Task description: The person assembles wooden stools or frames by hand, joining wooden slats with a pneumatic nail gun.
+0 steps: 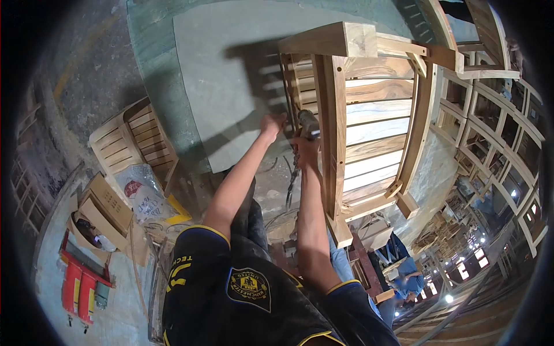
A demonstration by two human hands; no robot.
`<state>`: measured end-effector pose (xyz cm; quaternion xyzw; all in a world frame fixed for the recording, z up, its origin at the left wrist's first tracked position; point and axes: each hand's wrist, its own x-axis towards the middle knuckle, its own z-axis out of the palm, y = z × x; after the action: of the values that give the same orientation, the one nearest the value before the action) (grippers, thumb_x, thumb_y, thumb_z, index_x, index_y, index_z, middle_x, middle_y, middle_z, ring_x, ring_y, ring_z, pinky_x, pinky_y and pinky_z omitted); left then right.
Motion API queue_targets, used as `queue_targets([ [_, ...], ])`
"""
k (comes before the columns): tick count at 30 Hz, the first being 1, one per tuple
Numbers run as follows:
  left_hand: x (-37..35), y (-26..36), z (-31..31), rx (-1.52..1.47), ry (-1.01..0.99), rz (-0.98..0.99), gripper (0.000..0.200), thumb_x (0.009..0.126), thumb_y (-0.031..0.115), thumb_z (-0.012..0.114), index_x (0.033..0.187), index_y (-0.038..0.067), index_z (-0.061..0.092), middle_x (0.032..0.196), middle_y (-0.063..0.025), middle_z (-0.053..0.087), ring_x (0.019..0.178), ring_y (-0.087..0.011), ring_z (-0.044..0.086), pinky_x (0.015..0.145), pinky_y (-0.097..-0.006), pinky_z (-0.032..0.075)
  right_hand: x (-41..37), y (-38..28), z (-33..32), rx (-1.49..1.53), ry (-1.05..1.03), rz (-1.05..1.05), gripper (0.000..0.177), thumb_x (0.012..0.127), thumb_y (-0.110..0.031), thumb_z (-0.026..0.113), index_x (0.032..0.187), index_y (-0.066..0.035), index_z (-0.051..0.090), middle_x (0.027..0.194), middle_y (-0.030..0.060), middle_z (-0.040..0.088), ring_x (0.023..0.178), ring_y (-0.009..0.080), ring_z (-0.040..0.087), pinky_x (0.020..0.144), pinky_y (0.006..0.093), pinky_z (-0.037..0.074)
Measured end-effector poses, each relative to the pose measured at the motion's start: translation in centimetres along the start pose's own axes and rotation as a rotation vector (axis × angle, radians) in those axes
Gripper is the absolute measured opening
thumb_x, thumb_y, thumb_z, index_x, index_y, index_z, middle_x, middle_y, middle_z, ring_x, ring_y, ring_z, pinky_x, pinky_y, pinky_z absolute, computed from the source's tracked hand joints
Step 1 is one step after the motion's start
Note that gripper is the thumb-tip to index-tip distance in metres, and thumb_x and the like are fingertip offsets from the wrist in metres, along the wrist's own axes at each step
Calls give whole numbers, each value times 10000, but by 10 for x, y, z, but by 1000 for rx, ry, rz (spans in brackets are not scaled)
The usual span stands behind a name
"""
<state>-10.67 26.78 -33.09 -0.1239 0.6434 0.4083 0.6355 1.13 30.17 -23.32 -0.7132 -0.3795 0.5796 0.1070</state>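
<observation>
A slatted wooden chair or bench frame [333, 127] lies tipped on its side in front of me, its pale and brown slats [378, 111] facing right. My right hand [307, 149] is wrapped around a drill-like power tool [309, 123], close against the near side of the frame. A dark cord or hose [292, 185] hangs below that hand. To the left, my left hand [273, 124] is closed at the frame's dark edge. Whatever its fingers hold, if anything, is too small to make out.
The frame rests by a grey sheet [213, 75] on a greenish surface. At left are a small slatted wooden piece [124, 138], a plastic bag [149, 199], cardboard boxes [104, 207] and a red rack [78, 282]. More wooden frames [490, 115] and a person [408, 282] are at right.
</observation>
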Motion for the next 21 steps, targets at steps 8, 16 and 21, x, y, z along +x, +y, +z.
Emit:
queue_targets([
  [8, -28, -26, 24, 197, -178, 4, 342, 881, 293, 638, 636, 63, 574, 534, -16, 516, 385, -112, 402, 362, -281, 271, -124, -20, -25, 2, 71, 368, 178, 809, -204, 719, 913, -100, 620, 748, -31, 557, 516, 57, 435, 464, 220, 353],
  [16, -26, -95, 28, -336, -527, -656, 258, 937, 241, 548, 763, 53, 576, 583, -15, 505, 419, -99, 414, 357, -261, 251, -152, 23, -38, 209, 200, 253, 191, 826, -171, 703, 961, -76, 606, 792, 0, 582, 580, 79, 484, 491, 244, 395],
  [21, -15, -123, 48, -175, -574, -531, 242, 949, 255, 504, 804, 102, 623, 593, 20, 509, 421, -88, 397, 365, -256, 273, -134, 58, -25, 354, 352, 349, 218, 833, -189, 702, 991, -82, 594, 820, 15, 591, 579, 112, 496, 493, 268, 410],
])
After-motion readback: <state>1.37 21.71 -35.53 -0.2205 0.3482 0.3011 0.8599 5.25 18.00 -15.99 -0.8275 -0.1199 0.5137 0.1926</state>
